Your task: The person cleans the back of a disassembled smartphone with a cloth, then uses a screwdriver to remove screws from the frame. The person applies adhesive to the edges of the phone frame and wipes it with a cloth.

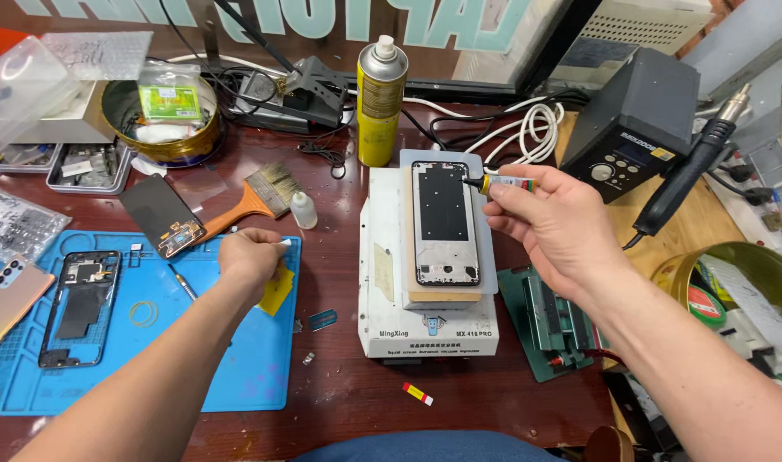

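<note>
My right hand [555, 229] holds a small glue tube [504, 183] with a black nozzle, its tip at the upper right edge of a phone frame [444, 223]. The frame lies face up on a white heating machine [427, 321]. My left hand [252, 255] rests over the right edge of a blue work mat [151, 342], fingers pinched on a small white piece beside a yellow cloth [277, 291]. A detached phone screen [162, 216] lies just left of that hand.
An opened phone body [79, 306] and a rose back cover [10, 295] lie on the mat's left. A brush [254, 198], small white bottle [303, 210], yellow spray can [380, 101], soldering station [637, 128] with handpiece [690, 171], parts trays [83, 167] and round tins surround the machine.
</note>
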